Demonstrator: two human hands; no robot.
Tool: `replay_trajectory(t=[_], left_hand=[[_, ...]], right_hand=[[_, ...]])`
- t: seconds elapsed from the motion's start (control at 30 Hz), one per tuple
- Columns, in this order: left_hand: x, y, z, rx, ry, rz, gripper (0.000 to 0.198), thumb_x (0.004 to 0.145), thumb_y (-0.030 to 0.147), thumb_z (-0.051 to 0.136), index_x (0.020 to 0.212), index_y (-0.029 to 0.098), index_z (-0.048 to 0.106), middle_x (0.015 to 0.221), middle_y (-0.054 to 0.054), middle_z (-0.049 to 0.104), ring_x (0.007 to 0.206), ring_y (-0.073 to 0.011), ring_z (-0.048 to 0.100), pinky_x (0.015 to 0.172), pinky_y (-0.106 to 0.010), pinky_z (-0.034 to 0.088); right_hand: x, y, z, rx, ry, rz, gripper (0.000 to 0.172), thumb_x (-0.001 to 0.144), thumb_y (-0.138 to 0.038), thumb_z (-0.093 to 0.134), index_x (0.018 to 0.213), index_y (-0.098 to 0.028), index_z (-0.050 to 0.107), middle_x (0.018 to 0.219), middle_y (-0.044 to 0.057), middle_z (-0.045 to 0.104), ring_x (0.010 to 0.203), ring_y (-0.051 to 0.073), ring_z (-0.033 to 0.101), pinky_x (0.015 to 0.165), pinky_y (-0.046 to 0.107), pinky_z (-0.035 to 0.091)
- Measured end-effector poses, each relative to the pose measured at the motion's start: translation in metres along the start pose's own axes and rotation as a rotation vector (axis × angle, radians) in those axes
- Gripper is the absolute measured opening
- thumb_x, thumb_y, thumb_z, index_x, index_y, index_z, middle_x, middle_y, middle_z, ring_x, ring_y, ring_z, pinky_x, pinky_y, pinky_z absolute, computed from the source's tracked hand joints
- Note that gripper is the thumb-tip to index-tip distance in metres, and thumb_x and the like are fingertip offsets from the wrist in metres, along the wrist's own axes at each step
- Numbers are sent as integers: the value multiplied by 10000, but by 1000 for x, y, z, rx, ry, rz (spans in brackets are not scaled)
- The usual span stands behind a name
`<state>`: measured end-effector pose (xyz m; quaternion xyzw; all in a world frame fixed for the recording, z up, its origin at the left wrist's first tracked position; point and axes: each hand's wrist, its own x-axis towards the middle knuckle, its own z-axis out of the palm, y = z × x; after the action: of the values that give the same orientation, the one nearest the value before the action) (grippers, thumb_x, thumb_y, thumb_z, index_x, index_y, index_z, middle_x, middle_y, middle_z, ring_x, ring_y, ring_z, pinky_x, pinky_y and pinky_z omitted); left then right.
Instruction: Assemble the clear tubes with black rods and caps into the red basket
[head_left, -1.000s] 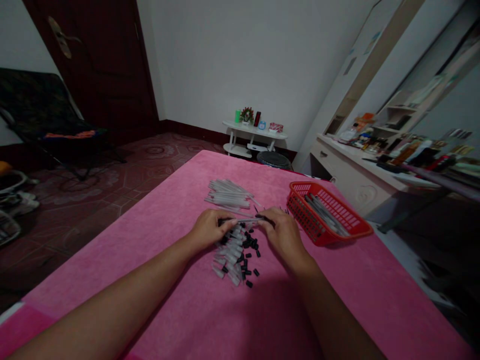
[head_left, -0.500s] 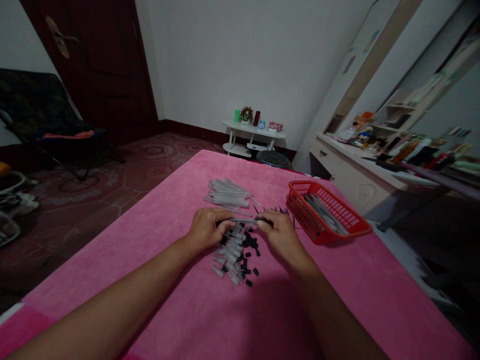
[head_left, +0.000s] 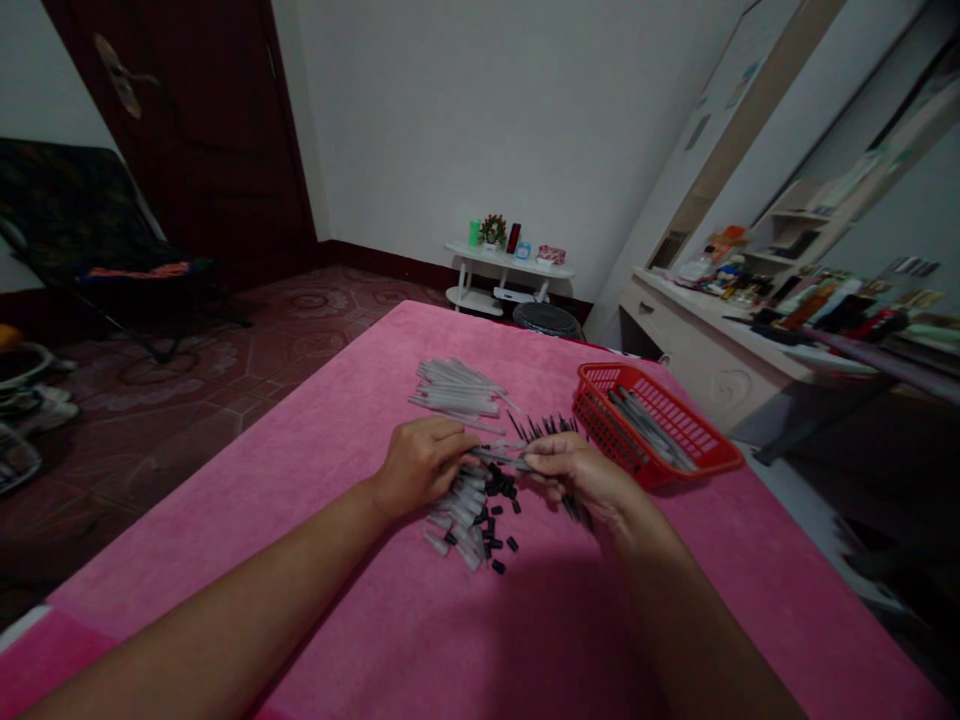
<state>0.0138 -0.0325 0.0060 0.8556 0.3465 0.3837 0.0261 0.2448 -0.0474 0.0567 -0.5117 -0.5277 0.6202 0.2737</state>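
On the pink tablecloth [head_left: 315,470] my left hand [head_left: 421,462] rests curled over a heap of clear pen caps and small black plugs [head_left: 480,515]. My right hand [head_left: 577,470] is turned palm-up with its fingers closed on a thin grey pen [head_left: 504,458]. The pen's left end reaches my left hand's fingertips. Thin black refills [head_left: 544,428] lie fanned out just behind my right hand. A pile of clear pen barrels [head_left: 456,390] lies farther back.
A red plastic basket [head_left: 701,445] with several finished pens stands at the right of the table. Beyond are a white low shelf [head_left: 510,268], a dressing table [head_left: 720,340] at the right, a dark door [head_left: 187,130] and a folding chair [head_left: 90,240] at the left.
My right hand has rolled from palm-down to palm-up and shifted slightly right with the pen. The fanned refills behind it have come into view. My left hand stays over the heap.
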Motion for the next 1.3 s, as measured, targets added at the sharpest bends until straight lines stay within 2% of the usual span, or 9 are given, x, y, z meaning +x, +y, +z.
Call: replay_trajectory(t=[0.17,0.27,0.37,0.53,0.8,1.0,1.1,1.2,1.3], left_hand=[[8,8,3,-443,108,-254,409,873,469,478,1142,204,638,956,-88,666,884,-210,603,776,-309,447],[14,7,3,-852,226,-524,578,885,590,329,1228,184,555,1049,-111,647,936,-225,614,773,-323,473],[18,-1,2,-1306,213,-755,735,831,713,209,1197,167,538,1064,-135,649,909,-234,642,740,-343,509],[18,-8,0,-1653,171,-841,751,814,731,233,1128,144,580,1106,-158,642,962,-239,643,784,-341,527],[16,-7,-1,-1639,178,-920,746,845,695,174,1064,121,597,1029,-159,655,885,-239,666,653,-330,563],[17,2,0,-1460,158,-853,703,811,715,311,984,113,628,910,-140,674,720,-189,652,512,-246,504],[16,6,1,-1175,8,-709,573,791,629,499,873,88,668,758,-105,670,582,-137,588,483,-208,424],[15,9,1,-964,-255,-573,397,731,470,672,830,86,692,663,-48,633,534,-102,514,487,-198,359],[15,9,0,-891,-367,-560,342,784,423,613,806,90,688,568,5,544,475,-78,411,462,-202,291]], right_hand=[[-1,-5,-5,-263,150,-145,159,641,-290,621,680,-138,649,487,-38,495,428,77,391,428,206,267],[-1,-7,-4,-377,190,-228,136,662,-249,596,691,-144,678,574,-11,574,526,107,473,511,224,344],[-1,-9,1,-460,187,-273,116,668,-201,582,670,-143,683,618,2,616,596,129,524,573,233,384],[0,-10,11,-536,225,-281,151,708,-172,547,702,-136,694,657,16,651,639,148,557,603,240,397],[-2,-4,18,-732,269,-292,150,703,-183,554,691,-161,703,664,24,657,658,164,576,580,231,381],[3,0,16,-613,284,-310,160,706,-183,546,710,-148,702,659,20,659,656,166,589,604,236,409],[0,-5,12,-608,283,-310,157,718,-186,559,726,-142,710,687,28,677,663,170,597,632,248,427],[-3,-8,8,-670,308,-337,161,730,-167,565,758,-150,723,735,43,701,699,182,613,670,265,441],[-5,-11,7,-721,338,-382,166,744,-150,570,792,-161,728,775,54,715,742,192,628,708,278,451]])
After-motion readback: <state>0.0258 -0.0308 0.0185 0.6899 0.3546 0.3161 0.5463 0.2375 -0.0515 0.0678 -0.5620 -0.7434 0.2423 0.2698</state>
